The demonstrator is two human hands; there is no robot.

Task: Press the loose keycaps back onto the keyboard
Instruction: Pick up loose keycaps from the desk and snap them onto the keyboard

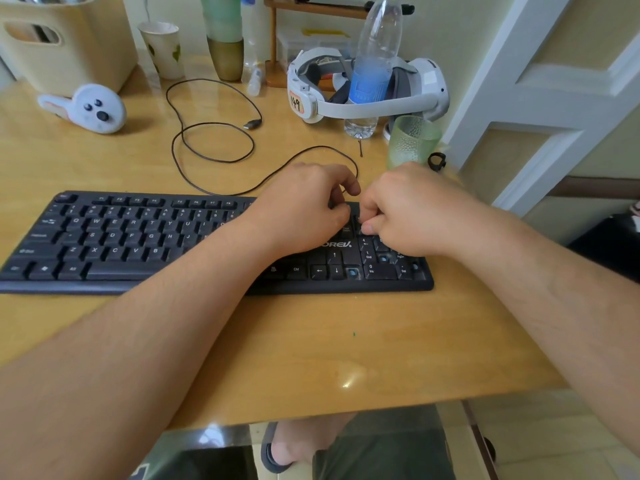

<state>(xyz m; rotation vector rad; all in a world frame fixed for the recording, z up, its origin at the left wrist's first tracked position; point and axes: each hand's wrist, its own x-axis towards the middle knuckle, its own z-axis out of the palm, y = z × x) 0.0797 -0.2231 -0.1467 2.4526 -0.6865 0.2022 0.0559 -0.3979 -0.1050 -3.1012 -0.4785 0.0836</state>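
Hands are meeting at centre frame: the left hand [308,202] and right hand [408,209] are curling their fingers over the right part of a black keyboard [138,237] lying across the wooden desk [311,341]. Whether either is pinching a keycap is hidden. Several open sockets [352,271] are showing near the number pad, so work is remaining.

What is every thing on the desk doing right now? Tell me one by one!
keyboard: flat on the desk, some keys missing near the arrows and number pad.
left hand: fingers curled, on the keyboard's right part.
right hand: fingers curled, pressing beside the left.
cable: unplugged, looped loose.
water bottle: upright, capped, inside the headset.
headset: lying on the desk.
green glass: upright.
paper cup: upright.
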